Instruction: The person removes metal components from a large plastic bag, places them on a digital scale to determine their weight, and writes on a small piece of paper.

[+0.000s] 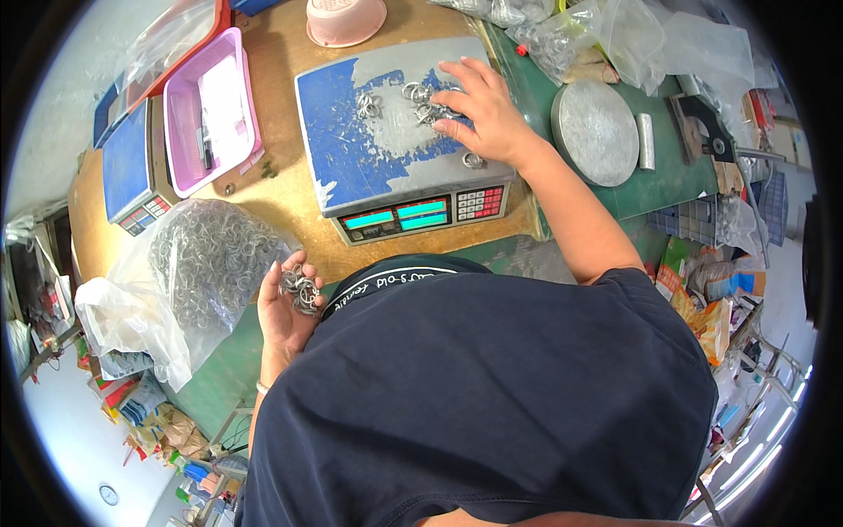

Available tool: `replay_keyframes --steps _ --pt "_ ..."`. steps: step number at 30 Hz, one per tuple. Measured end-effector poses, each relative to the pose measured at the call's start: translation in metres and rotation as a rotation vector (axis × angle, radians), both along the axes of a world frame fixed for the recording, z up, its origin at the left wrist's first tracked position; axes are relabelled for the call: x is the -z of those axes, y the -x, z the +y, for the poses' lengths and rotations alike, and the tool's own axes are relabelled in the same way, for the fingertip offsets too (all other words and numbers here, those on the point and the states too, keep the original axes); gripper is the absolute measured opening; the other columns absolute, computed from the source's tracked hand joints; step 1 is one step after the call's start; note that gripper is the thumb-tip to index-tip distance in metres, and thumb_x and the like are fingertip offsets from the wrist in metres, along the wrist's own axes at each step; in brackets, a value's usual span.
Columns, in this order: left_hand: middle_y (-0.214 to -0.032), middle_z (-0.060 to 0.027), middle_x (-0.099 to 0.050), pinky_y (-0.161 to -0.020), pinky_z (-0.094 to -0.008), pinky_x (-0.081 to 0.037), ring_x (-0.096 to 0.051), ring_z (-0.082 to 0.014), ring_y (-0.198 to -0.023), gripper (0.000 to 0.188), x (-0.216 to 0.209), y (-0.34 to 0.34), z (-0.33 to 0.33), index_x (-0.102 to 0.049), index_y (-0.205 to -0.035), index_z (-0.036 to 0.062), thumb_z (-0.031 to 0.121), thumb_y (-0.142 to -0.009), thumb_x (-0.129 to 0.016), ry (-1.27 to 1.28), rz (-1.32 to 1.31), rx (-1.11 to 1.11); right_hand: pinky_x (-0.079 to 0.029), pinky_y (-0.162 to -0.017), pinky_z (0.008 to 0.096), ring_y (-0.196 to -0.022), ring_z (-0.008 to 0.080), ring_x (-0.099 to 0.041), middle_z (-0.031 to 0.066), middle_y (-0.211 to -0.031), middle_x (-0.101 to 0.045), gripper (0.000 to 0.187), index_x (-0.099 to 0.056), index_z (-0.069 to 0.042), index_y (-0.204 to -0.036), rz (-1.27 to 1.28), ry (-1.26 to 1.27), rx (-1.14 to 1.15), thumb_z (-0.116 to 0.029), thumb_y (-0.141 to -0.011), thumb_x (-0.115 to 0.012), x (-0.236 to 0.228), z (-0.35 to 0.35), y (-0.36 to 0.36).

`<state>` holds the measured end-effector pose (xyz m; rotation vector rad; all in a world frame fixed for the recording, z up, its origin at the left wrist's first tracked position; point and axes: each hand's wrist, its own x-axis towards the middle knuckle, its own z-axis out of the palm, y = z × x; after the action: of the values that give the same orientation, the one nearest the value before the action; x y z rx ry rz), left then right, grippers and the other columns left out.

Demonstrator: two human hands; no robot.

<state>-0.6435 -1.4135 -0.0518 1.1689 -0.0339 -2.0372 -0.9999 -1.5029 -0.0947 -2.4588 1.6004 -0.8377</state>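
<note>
My left hand (285, 318) cups a clump of small grey metal rings (301, 290), its fingers curled up around them. Just beside it, a clear plastic bag (176, 347) bulges with a heap of the same kind of rings (215, 255). My right hand (487, 114) is over the platform of a digital scale (347, 132), fingers spread at a loose pile of rings (430, 107); its fingertips partly cover some of them. A smaller cluster of rings (369, 106) lies further left on the worn blue-and-grey platform. One more ring (473, 161) rests near the platform's front right.
Left of the scale are a pink-purple tray (172, 145) holding a dark marker, and a smaller blue-topped scale (132, 167). A pink bowl (345, 22) stands behind. To the right are a round metal disc (595, 132), a short metal cylinder (645, 140) and plastic bags (632, 53).
</note>
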Motion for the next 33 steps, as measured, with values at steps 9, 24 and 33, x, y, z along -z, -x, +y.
replay_keyframes --steps 9,24,33 --pt "-0.081 -0.0071 -0.058 -0.051 -0.0289 -0.046 -0.057 -0.0199 -0.07 0.035 0.002 -0.002 0.0 -0.05 -0.105 0.0038 0.033 -0.087 -0.042 -0.001 0.0 -0.018 -0.028 -0.095 0.0432 -0.117 0.0315 -0.032 0.0073 -0.123 -0.042 0.02 -0.061 -0.01 -0.091 -0.016 -0.001 0.033 -0.024 -0.077 -0.058 0.0 -0.009 0.0" --pt "-0.082 -0.006 -0.057 -0.054 -0.0288 -0.045 -0.055 -0.0195 -0.071 0.035 0.004 -0.003 -0.002 -0.051 -0.103 0.0061 0.035 -0.085 -0.045 -0.004 0.003 0.008 -0.03 -0.096 0.0405 -0.116 0.0321 -0.033 0.0078 -0.124 -0.041 0.029 -0.057 -0.016 -0.103 0.004 -0.01 0.046 -0.005 -0.077 -0.052 0.001 -0.019 -0.012" --pt "-0.081 -0.0063 -0.058 -0.051 -0.0285 -0.045 -0.056 -0.0199 -0.07 0.034 0.003 -0.002 -0.002 -0.051 -0.103 0.0051 0.033 -0.086 -0.044 -0.023 -0.009 -0.023 -0.03 -0.093 0.0452 -0.114 0.0332 -0.035 0.009 -0.118 -0.046 0.025 -0.061 -0.016 -0.097 -0.005 0.048 -0.01 -0.009 -0.073 -0.056 -0.004 -0.024 -0.023"
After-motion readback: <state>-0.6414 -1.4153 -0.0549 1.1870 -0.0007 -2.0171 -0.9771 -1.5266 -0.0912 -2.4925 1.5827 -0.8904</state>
